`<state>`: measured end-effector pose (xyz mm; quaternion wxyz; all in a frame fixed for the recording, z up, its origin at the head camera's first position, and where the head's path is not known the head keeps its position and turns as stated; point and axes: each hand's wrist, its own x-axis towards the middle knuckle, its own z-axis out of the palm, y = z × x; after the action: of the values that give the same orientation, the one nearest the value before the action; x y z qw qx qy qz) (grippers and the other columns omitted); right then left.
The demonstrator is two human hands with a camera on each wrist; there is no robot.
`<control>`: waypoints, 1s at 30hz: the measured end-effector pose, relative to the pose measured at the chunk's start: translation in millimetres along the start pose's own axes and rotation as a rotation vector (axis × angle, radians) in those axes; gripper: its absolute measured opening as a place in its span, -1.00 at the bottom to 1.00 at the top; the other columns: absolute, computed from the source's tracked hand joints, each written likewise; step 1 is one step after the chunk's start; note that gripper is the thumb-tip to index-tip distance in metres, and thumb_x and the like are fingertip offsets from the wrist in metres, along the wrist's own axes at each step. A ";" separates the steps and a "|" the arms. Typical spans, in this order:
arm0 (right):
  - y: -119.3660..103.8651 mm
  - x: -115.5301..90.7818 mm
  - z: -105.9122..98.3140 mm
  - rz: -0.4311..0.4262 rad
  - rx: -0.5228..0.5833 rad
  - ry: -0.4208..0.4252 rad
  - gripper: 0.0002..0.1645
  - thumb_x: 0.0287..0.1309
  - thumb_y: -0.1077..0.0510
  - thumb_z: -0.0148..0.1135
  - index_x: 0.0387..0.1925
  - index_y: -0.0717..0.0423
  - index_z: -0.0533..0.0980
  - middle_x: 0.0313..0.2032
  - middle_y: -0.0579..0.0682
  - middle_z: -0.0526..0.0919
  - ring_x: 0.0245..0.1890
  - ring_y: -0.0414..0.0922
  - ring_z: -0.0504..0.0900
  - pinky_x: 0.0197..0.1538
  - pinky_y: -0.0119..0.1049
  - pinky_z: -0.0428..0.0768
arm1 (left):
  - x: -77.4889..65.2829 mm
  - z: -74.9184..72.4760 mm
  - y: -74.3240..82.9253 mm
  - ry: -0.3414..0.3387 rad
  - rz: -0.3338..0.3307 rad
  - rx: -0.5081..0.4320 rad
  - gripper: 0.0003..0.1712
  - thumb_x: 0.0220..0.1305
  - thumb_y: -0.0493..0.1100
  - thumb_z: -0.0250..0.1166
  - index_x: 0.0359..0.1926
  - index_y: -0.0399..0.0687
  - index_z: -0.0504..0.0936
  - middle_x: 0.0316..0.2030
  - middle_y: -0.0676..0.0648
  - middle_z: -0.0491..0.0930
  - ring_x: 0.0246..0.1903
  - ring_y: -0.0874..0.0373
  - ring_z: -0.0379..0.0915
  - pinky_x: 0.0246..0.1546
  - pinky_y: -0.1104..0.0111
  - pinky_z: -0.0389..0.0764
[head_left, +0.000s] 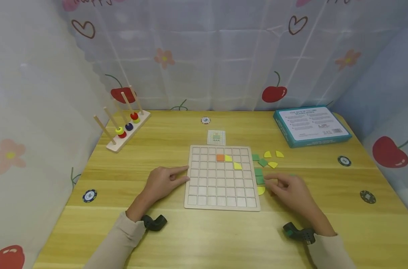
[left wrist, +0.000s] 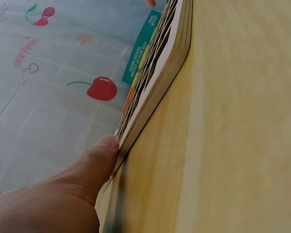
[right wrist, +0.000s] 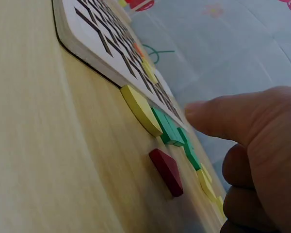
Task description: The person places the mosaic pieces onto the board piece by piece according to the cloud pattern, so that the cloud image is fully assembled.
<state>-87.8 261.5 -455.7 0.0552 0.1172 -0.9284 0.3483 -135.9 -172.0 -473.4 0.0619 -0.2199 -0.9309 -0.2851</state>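
A wooden grid board lies flat on the table, bearing an orange square and two yellow quarter-circles. My left hand touches the board's left edge with thumb and a straight finger; the left wrist view shows its thumb against the side. Off the right edge, my right hand hovers by green squares, finger and thumb apart, with no piece visible between them. Close by are a yellow quarter-circle and, in the right wrist view, a dark red triangle, hidden in the head view.
Behind the board lies a pattern card. More yellow quarter-circles and green pieces lie at the right. A pegged stand with beads is back left, a teal box back right. Several poker chips lie around.
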 end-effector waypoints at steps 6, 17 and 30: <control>-7.9 -7.4 -6.7 0.016 0.002 -0.151 -0.73 0.22 -0.07 0.47 -0.09 -0.11 0.75 -0.71 -0.29 0.29 -0.66 -0.30 0.28 -0.51 -0.36 0.35 | -0.8 -0.5 0.0 -0.009 -0.012 -0.003 -0.51 0.25 0.24 0.44 0.16 0.27 0.74 -0.75 0.25 0.21 -0.71 0.38 0.01 -0.61 0.41 0.12; -9.5 -7.7 3.1 -0.044 -0.033 -0.167 -0.74 0.17 0.00 0.52 -0.10 -0.09 0.74 -0.69 -0.32 0.31 -0.62 -0.34 0.33 -0.49 -0.37 0.40 | 0.5 -1.8 2.4 -0.007 -0.003 -0.005 -0.52 0.26 0.22 0.44 0.16 0.24 0.75 -0.74 0.25 0.21 -0.71 0.38 0.00 -0.61 0.41 0.12; -9.0 -7.1 5.9 -0.113 -0.056 -0.177 -0.73 0.22 0.03 0.48 -0.04 -0.07 0.74 -0.69 -0.36 0.31 -0.65 -0.38 0.28 -0.54 -0.39 0.34 | 0.0 -0.3 1.2 -0.002 -0.006 0.002 -0.52 0.26 0.23 0.44 0.15 0.24 0.75 -0.74 0.25 0.21 -0.71 0.38 -0.01 -0.61 0.42 0.11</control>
<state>-78.8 252.4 -455.7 -0.0040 0.1980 -0.9310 0.3068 -135.4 -171.3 -472.6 0.0605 -0.2175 -0.9318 -0.2841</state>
